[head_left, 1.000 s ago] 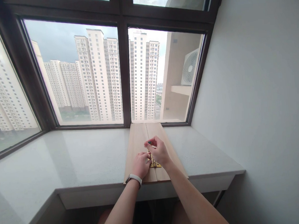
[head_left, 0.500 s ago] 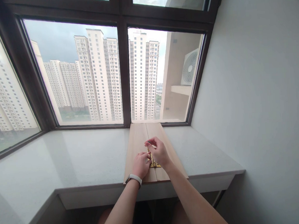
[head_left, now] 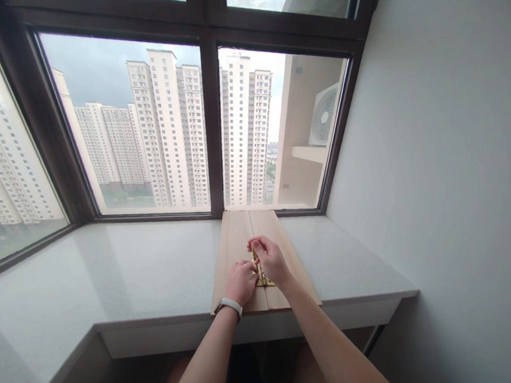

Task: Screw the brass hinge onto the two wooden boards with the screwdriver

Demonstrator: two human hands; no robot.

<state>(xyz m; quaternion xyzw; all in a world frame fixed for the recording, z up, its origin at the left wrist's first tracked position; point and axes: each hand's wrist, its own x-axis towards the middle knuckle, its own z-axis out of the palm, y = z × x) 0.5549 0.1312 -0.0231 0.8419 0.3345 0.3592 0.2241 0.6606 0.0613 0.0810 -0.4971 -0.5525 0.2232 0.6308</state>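
Two pale wooden boards [head_left: 235, 239] lie side by side, with a narrow seam running between them. Across that seam sits a gold-coloured metal hinge [head_left: 268, 282], partly covered by my fingers. My left hand [head_left: 242, 281], with a pale watch band at its wrist, rests on the left board with its fingertips drawn together at the hinge's left side. Just above the hinge, my right hand [head_left: 273, 264] is closed in a pinch, thumb against curled fingers. Whatever small thing either pinch holds is too hidden to name.
The boards lie on a white stone sill [head_left: 156, 268], their far ends at the dark window frame [head_left: 213, 130]. A plain wall [head_left: 431, 144] rises on the right. My legs are beneath the sill's front edge [head_left: 168, 319].
My right thumb and fingers have shifted slightly in their pinch, the thumb tip now higher. The left hand and the boards stay where they were.
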